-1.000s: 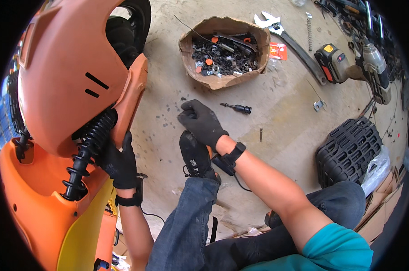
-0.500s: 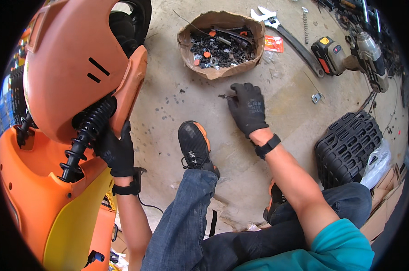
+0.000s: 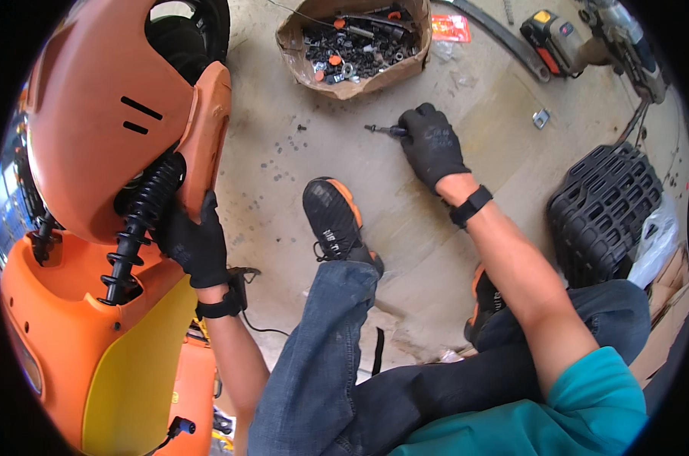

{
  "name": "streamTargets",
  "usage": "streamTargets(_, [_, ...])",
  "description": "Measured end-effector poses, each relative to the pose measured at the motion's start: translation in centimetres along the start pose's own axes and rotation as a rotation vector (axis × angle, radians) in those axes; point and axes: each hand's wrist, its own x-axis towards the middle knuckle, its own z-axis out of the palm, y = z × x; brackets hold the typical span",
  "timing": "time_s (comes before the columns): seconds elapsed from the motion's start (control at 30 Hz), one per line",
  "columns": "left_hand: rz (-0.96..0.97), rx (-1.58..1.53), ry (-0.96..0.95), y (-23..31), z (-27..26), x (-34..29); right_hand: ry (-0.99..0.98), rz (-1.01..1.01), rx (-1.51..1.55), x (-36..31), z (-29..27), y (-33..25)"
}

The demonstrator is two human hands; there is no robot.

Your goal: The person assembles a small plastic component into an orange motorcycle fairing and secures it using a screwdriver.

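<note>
My left hand [image 3: 196, 243], in a black glove, is at the lower edge of an orange front fender [image 3: 101, 137], right beside a black coil-spring shock absorber [image 3: 143, 205]. Its thumb points up along the fender's edge, and the other fingers go out of sight behind the shock. In my right hand [image 3: 433, 144], also gloved, a dark bolt [image 3: 375, 128] is pinched between thumb and fingers, its tip pointing left above the concrete floor. Another small dark screw [image 3: 302, 128] lies on the floor to the left of it.
Beyond my right hand stands a cardboard box [image 3: 348, 90] of loose hardware. A wrench [image 3: 504, 42], a cordless power tool [image 3: 625, 45], a metal clip [image 3: 540, 118] and a black ribbed plastic case [image 3: 606, 209] lie to the right. My shoe [image 3: 333, 216] is between my hands.
The head view has shifted, so the box sits higher in it. My right hand still holds the bolt, which shows more clearly now. My left hand stays by the shock absorber.
</note>
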Motion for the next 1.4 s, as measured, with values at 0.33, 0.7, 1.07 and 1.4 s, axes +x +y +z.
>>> streamTargets(0.33, [0.03, -0.025, -0.079, 0.1, -0.5, 0.3, -0.149, -0.019, 0.534, 0.7, 0.6, -3.5])
streamTargets(0.7, [0.052, 0.023, -0.041, -0.5, -0.2, -0.2, -0.229, 0.016, 0.532, 0.7, 0.2, -3.6])
streamTargets(1.07, [-0.037, -0.033, -0.062, -0.6, -0.1, -0.5, -0.247, 0.024, 0.022, -3.5, 2.6, -3.3])
streamTargets(1.4, [-0.001, -0.031, 0.042, 0.7, 0.4, 0.1, -0.339, -0.039, 0.139, 0.3, -0.4, -2.9])
